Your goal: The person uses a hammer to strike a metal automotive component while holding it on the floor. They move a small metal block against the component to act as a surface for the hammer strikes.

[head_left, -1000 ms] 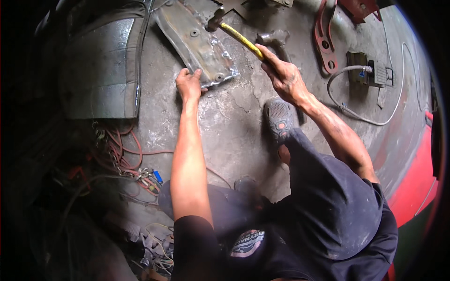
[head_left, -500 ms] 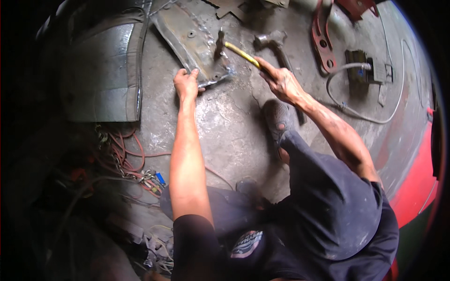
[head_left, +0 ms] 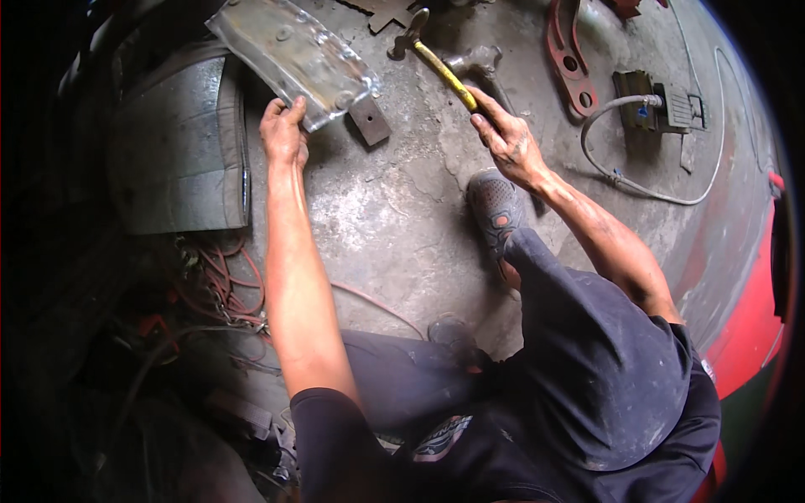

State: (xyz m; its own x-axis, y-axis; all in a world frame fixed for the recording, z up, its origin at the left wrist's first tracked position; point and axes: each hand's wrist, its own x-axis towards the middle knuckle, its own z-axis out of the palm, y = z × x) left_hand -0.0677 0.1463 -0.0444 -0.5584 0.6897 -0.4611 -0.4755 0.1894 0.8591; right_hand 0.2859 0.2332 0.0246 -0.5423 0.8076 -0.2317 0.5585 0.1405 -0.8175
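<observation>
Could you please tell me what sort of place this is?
Probably a metalworking or repair workshop: the right hand grips a yellow-handled hammer, the left hand holds a sheet-metal panel, and a red metal bracket lies on the stained floor.

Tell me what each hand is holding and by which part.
The left hand holds the metal panel by its edge, near the corner closest to the person; the right hand holds the hammer by its yellow handle, away from its head.

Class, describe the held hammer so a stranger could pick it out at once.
Above the grey floor, find the right hand. It grips the hammer, head toward the upper left. Its yellow handle distinguishes it from the dark hammer lying nearby.
</observation>
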